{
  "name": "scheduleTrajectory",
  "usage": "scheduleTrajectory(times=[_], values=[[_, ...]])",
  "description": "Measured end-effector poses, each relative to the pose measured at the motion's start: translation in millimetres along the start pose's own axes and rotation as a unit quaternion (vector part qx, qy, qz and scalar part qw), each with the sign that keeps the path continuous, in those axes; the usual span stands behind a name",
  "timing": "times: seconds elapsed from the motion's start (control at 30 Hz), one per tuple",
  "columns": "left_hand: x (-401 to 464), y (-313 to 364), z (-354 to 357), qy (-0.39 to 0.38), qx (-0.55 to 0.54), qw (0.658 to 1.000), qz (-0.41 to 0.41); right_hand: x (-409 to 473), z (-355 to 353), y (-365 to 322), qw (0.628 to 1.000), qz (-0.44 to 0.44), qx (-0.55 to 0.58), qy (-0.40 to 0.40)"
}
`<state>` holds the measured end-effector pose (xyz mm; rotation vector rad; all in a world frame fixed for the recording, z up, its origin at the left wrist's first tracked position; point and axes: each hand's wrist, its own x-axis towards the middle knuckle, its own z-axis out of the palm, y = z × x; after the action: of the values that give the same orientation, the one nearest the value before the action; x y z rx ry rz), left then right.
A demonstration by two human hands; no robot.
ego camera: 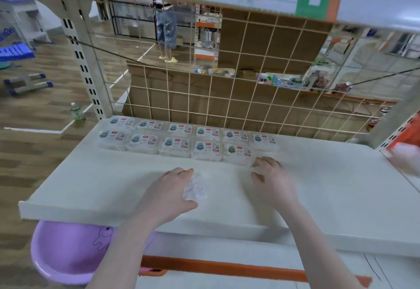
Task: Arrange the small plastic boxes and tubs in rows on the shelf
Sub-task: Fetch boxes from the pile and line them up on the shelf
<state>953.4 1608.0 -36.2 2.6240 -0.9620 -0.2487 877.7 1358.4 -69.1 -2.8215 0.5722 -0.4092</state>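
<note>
Two rows of small clear plastic boxes (pixel 177 144) with labelled lids stand at the back of the white shelf (pixel 91 182), against the wire grid. My left hand (pixel 169 194) holds a clear plastic box (pixel 195 187) on its side over the shelf's middle. My right hand (pixel 271 178) hovers palm down with fingers spread, its fingertips touching the front corner of the last box (pixel 238 152) in the front row.
A wire grid back panel (pixel 227 106) closes the shelf's rear. A purple plastic basin (pixel 68 252) sits under the shelf's left front. A slotted upright (pixel 84 68) stands at the left. Behind the grid a person stands far off. A bottle (pixel 77 112) stands on the floor.
</note>
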Motion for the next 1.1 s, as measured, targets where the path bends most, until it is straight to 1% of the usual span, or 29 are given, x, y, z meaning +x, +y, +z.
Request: scheduleTrajectory(times=[0.1, 0.2, 0.43, 0.67, 0.8, 0.97, 1.1], values=[[3, 9, 7, -0.011, 0.002, 1.000, 0.010, -14, -5, 18, 1.000, 0.025, 0.006, 0.009], [10, 26, 13, -0.019, 0.011, 1.000, 0.014, -20, -11, 40, 0.999, 0.035, -0.010, -0.008], [37, 87, 31, 0.000, 0.004, 1.000, 0.007, -17, -33, 106, 1.000, 0.015, -0.009, -0.006], [58, 152, 62, -0.027, 0.005, 1.000, -0.008, -6, -44, 165, 0.999, -0.026, 0.015, -0.022], [66, 171, 71, -0.035, -0.005, 0.999, -0.014, -2, -44, 179, 0.998, -0.047, 0.018, -0.032], [68, 176, 73, -0.046, 0.012, 0.999, -0.016, -6, -41, 182, 0.996, -0.063, 0.060, 0.002], [67, 177, 70, -0.059, 0.012, 0.998, -0.019, -5, -39, 183, 0.995, -0.063, 0.075, 0.009]])
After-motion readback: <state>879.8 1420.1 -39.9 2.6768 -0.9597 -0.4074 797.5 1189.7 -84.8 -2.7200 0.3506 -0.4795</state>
